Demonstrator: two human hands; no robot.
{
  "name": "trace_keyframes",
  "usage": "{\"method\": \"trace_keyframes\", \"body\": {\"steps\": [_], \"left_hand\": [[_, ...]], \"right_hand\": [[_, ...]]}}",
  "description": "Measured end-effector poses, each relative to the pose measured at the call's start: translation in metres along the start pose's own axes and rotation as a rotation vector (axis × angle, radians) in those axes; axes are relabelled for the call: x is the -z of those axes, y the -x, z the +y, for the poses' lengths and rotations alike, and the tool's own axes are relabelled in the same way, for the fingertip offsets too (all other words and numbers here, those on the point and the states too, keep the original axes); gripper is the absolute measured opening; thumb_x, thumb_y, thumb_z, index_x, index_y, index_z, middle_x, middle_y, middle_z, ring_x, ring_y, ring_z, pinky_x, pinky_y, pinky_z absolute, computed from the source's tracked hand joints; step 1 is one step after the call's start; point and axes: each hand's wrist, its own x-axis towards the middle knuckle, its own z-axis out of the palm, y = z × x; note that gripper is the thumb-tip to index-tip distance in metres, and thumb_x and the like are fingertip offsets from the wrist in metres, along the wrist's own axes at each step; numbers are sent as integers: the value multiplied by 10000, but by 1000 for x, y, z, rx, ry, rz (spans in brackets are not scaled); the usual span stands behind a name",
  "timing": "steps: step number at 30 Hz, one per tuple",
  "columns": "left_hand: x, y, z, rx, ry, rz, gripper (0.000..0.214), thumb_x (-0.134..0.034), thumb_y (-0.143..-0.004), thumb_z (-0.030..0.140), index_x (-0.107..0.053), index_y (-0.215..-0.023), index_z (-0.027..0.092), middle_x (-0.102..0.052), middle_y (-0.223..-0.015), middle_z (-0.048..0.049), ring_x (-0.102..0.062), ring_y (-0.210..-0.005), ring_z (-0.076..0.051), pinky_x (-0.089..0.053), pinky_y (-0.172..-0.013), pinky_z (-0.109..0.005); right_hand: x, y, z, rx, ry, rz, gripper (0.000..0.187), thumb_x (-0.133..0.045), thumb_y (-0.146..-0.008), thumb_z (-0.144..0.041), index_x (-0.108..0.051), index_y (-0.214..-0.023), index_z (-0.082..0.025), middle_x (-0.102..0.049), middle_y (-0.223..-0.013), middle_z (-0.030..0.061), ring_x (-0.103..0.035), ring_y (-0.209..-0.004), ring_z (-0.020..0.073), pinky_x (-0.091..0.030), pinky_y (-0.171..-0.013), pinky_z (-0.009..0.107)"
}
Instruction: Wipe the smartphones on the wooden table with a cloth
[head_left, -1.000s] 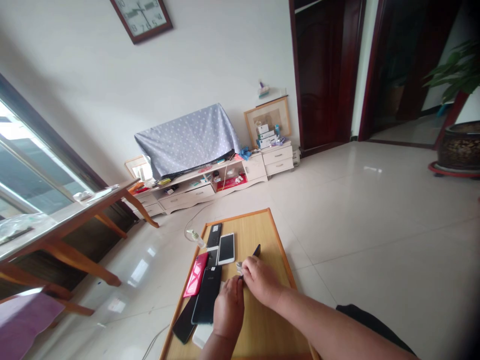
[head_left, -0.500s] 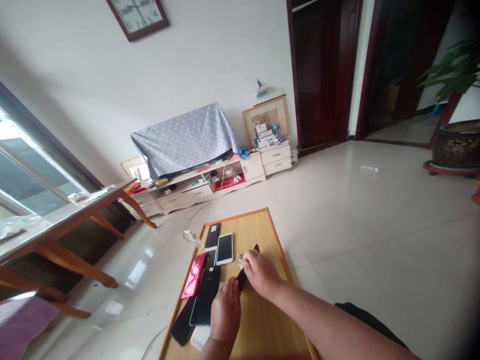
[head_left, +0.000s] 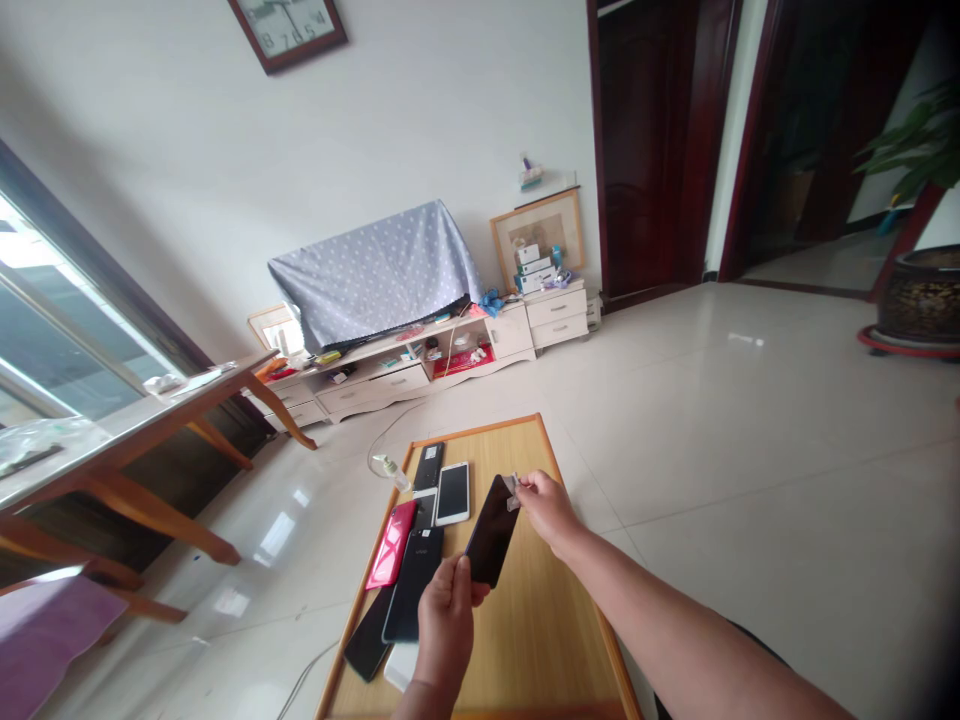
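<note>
Over the bench [head_left: 540, 650], the left hand [head_left: 446, 610] grips a dark phone [head_left: 492, 538] by its lower end; the right hand [head_left: 549, 510] pinches a pale cloth [head_left: 514, 492] at its upper corner. Wiping seems underway, calling next for a steady left hold.

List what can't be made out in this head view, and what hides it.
All in the head view:
Held black rectangular phone: lower left corner, under the left hand.
Small whitish scrap: too small to identify, partly covered by the right hand.
White flat object: right side, behind the left wrist.
Brown-framed rectangular clock: top, cut off by picture's upper edge.
</note>
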Motion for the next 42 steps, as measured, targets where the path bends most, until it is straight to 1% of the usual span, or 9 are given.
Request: {"method": "trace_keyframes", "body": {"steps": [5,8,12,16,22,28,34,38,42], "left_hand": [[-2,-4,7,147,246,27,567,-691,-770,658,-679,-1006,143,-713,-684,-47,-711,-707,-207,-563,-698,-313],[-1,-11,11,202,378,41,529,-749,-729,626,-680,-961,156,-709,-695,-34,-711,-719,-186,-573,-749,-317],[1,-17,14,234,465,93,508,-807,-681,578,-673,-928,155,-692,-706,-18,-699,-686,-162,-577,-750,-320],[2,-13,7,274,417,89,522,-797,-667,610,-663,-878,152,-663,-663,-4,-696,-665,-169,-572,-699,-311],[-7,-4,-12,314,349,42,541,-795,-644,639,-620,-846,168,-621,-648,16,-682,-608,-163,-536,-584,-270],[-19,-3,-20,329,286,-28,539,-751,-653,682,-567,-764,188,-572,-603,40,-659,-573,-151,-492,-513,-232],[-23,-7,-21,321,142,-59,508,-628,-748,694,-561,-801,193,-576,-576,35,-648,-542,-156,-477,-507,-240],[-22,-12,-18,310,30,-54,463,-561,-819,636,-606,-895,182,-574,-535,27,-628,-521,-173,-449,-486,-251],[-20,-13,-12,215,-120,-72,468,-650,-775,595,-656,-985,176,-640,-631,-4,-636,-588,-190,-442,-535,-269]], "right_hand": [[-3,18,-4,29,39,-49,102,-554,-852,-309,-557,-781,-236,-662,-726,0,-601,-668,174,-369,-595,255],[-11,44,-7,168,112,-157,46,-549,-847,-219,-552,-807,-240,-664,-778,-6,-600,-697,163,-353,-611,248],[-14,62,-9,348,283,-272,122,-514,-845,-135,-562,-879,-241,-657,-845,-1,-597,-741,155,-321,-621,247],[-1,41,-8,257,340,-122,94,-536,-851,-180,-521,-777,-235,-603,-757,-11,-534,-651,142,-274,-586,259],[23,6,1,174,272,28,79,-517,-852,-264,-514,-776,-240,-625,-843,24,-567,-756,176,-344,-646,274],[20,4,9,72,128,-11,83,-548,-795,-318,-545,-755,-245,-645,-688,-14,-596,-640,166,-399,-601,266],[11,7,14,5,21,-64,154,-482,-823,-305,-597,-871,-216,-707,-765,16,-631,-612,152,-430,-549,247],[9,7,23,26,108,-67,90,-528,-801,-263,-610,-814,-228,-675,-709,-8,-606,-628,154,-402,-564,244],[6,8,30,108,255,-65,79,-562,-764,-170,-607,-765,-235,-660,-755,-10,-587,-709,156,-374,-632,248]]}}
